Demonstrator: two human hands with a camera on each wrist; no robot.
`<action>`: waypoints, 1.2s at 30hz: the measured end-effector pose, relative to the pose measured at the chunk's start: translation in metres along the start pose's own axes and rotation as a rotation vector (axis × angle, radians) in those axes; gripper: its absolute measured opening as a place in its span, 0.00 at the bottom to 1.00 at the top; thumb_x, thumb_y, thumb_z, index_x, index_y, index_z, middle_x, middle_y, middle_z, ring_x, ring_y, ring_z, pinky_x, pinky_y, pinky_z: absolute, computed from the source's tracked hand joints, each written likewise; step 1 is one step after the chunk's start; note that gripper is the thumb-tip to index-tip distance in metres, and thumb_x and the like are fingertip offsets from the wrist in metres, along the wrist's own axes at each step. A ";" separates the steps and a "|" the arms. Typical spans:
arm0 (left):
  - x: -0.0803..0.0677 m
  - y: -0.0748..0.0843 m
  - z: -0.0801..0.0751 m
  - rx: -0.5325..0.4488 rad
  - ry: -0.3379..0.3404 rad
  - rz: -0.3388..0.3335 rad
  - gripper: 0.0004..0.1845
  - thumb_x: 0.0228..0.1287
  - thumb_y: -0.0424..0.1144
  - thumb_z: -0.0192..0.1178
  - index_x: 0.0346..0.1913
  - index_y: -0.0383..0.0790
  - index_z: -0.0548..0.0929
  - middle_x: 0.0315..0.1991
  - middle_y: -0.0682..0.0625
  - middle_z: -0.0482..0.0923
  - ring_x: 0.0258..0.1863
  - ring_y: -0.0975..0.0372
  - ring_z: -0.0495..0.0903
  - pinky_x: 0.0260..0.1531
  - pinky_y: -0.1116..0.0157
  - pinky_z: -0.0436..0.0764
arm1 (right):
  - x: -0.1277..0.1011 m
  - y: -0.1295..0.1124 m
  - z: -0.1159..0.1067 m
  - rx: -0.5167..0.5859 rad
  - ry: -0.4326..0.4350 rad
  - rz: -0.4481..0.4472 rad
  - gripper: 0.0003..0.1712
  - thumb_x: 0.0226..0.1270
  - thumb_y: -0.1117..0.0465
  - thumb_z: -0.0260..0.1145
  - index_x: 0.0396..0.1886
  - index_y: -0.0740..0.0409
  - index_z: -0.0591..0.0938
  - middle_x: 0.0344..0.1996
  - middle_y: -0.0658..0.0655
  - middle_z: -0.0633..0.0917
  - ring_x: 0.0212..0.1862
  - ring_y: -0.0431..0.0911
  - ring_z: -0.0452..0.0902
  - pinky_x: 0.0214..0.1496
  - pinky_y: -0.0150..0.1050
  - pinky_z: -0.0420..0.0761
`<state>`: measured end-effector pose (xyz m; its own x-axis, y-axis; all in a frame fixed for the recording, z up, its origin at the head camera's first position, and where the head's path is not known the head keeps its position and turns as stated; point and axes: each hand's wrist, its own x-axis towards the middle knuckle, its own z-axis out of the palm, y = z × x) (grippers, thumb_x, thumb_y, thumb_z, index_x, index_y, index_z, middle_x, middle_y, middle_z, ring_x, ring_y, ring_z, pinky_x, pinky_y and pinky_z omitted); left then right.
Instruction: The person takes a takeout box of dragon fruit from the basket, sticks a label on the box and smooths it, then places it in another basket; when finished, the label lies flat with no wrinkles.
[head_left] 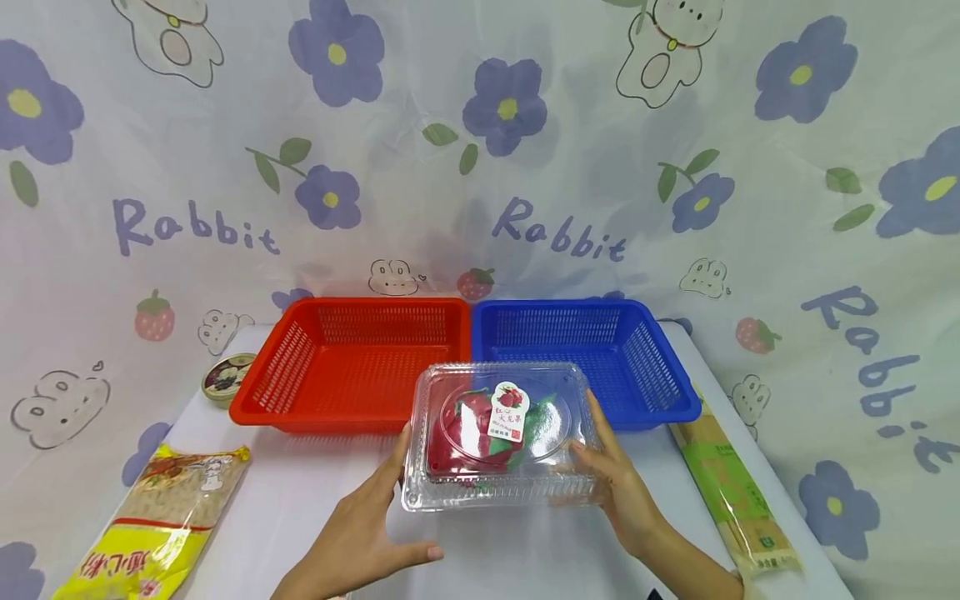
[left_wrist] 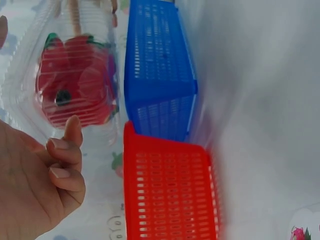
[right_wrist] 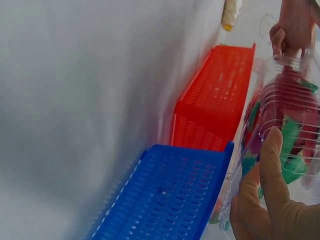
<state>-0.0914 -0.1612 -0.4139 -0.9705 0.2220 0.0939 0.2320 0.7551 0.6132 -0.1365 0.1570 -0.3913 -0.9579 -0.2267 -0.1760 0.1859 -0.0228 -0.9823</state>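
A clear plastic clamshell box (head_left: 498, 492) holding a red dragon fruit (head_left: 461, 433) with a label sits between my hands, just in front of the two baskets. My left hand (head_left: 397, 500) holds its left end, fingers curled against the side and thumb spread along the near edge. My right hand (head_left: 592, 442) grips the right end with the thumb on the lid. The left wrist view shows my left hand's curled fingers (left_wrist: 62, 160) beside the box (left_wrist: 30, 65). In the right wrist view my right hand's thumb (right_wrist: 272, 165) presses on the box (right_wrist: 290, 115). Whether the box rests on the table is unclear.
An empty red basket (head_left: 352, 367) and an empty blue basket (head_left: 592, 350) stand side by side behind the box. On the white table (head_left: 300, 500) lie a round tin (head_left: 227, 375) at far left, a yellow noodle pack (head_left: 161, 517) and a long green packet (head_left: 731, 492).
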 end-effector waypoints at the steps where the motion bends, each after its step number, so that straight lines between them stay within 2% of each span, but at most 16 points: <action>1: 0.000 -0.001 0.000 0.013 0.015 0.023 0.69 0.38 0.74 0.70 0.79 0.65 0.38 0.76 0.52 0.60 0.65 0.53 0.74 0.48 0.44 0.82 | 0.001 -0.001 -0.001 0.000 0.003 -0.001 0.45 0.72 0.51 0.53 0.79 0.25 0.40 0.79 0.56 0.30 0.58 0.62 0.76 0.56 0.68 0.75; 5: 0.001 0.000 0.001 0.045 0.052 0.074 0.70 0.38 0.75 0.70 0.80 0.61 0.40 0.72 0.53 0.66 0.55 0.61 0.79 0.43 0.56 0.84 | 0.005 -0.004 -0.004 0.012 -0.008 -0.004 0.44 0.74 0.52 0.52 0.79 0.24 0.39 0.79 0.57 0.33 0.57 0.58 0.77 0.51 0.61 0.81; 8: 0.002 0.001 0.001 0.044 0.050 0.073 0.70 0.38 0.75 0.70 0.80 0.61 0.39 0.60 0.60 0.74 0.44 0.68 0.76 0.36 0.65 0.80 | 0.008 -0.007 -0.008 0.014 -0.006 -0.010 0.43 0.75 0.52 0.51 0.79 0.23 0.40 0.80 0.59 0.40 0.56 0.58 0.78 0.50 0.59 0.83; 11: 0.003 0.000 0.000 0.037 0.043 0.079 0.70 0.38 0.74 0.71 0.80 0.60 0.39 0.45 0.64 0.71 0.35 0.71 0.69 0.28 0.71 0.71 | 0.011 -0.010 -0.012 0.014 0.000 -0.021 0.42 0.75 0.52 0.50 0.79 0.23 0.39 0.79 0.61 0.47 0.57 0.55 0.78 0.51 0.58 0.82; 14: 0.002 0.000 0.000 0.040 0.037 0.086 0.70 0.40 0.73 0.71 0.80 0.59 0.39 0.39 0.65 0.66 0.31 0.72 0.65 0.24 0.73 0.66 | 0.014 -0.013 -0.016 0.021 0.000 -0.030 0.41 0.77 0.53 0.49 0.78 0.22 0.39 0.77 0.62 0.53 0.59 0.53 0.76 0.51 0.59 0.82; 16: 0.002 -0.001 0.001 0.047 0.035 0.086 0.69 0.40 0.73 0.71 0.80 0.59 0.39 0.39 0.66 0.66 0.29 0.73 0.63 0.24 0.74 0.65 | 0.017 -0.016 -0.019 0.035 -0.002 -0.036 0.41 0.77 0.53 0.48 0.78 0.22 0.39 0.75 0.60 0.57 0.59 0.50 0.76 0.50 0.60 0.82; 20: 0.002 -0.001 0.001 0.042 0.015 0.070 0.69 0.41 0.72 0.72 0.80 0.60 0.39 0.39 0.67 0.65 0.24 0.73 0.61 0.23 0.74 0.64 | 0.023 -0.019 -0.025 0.064 0.003 -0.048 0.40 0.78 0.54 0.48 0.79 0.25 0.40 0.64 0.54 0.72 0.55 0.44 0.79 0.48 0.60 0.83; 23: 0.004 -0.001 0.000 0.042 0.010 0.083 0.69 0.41 0.72 0.71 0.80 0.59 0.38 0.39 0.67 0.65 0.23 0.74 0.58 0.22 0.74 0.63 | 0.029 -0.021 -0.029 0.077 0.000 -0.071 0.41 0.79 0.54 0.48 0.80 0.28 0.39 0.56 0.49 0.77 0.53 0.42 0.81 0.47 0.61 0.82; 28: 0.011 -0.001 -0.001 0.044 0.010 0.095 0.69 0.42 0.70 0.72 0.80 0.60 0.38 0.39 0.67 0.65 0.22 0.73 0.56 0.21 0.75 0.61 | 0.040 -0.023 -0.036 0.100 -0.013 -0.103 0.40 0.79 0.54 0.48 0.80 0.29 0.39 0.56 0.45 0.78 0.53 0.41 0.82 0.47 0.63 0.82; 32: 0.008 0.001 0.002 0.022 -0.025 0.039 0.69 0.40 0.71 0.72 0.80 0.63 0.38 0.39 0.68 0.64 0.26 0.72 0.61 0.23 0.73 0.64 | 0.042 -0.022 -0.039 0.125 -0.022 -0.094 0.40 0.80 0.54 0.47 0.80 0.30 0.38 0.49 0.43 0.82 0.51 0.41 0.83 0.47 0.64 0.81; 36: 0.002 0.002 0.006 0.013 -0.048 0.001 0.68 0.40 0.74 0.70 0.80 0.65 0.38 0.39 0.69 0.64 0.31 0.70 0.65 0.25 0.72 0.65 | 0.042 -0.020 -0.041 0.128 -0.025 -0.075 0.41 0.80 0.54 0.47 0.80 0.31 0.36 0.44 0.45 0.83 0.50 0.43 0.83 0.48 0.65 0.80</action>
<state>-0.0927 -0.1557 -0.4174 -0.9662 0.2517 0.0560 0.2337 0.7630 0.6027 -0.1890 0.1878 -0.3816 -0.9648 -0.2435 -0.0994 0.1420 -0.1642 -0.9762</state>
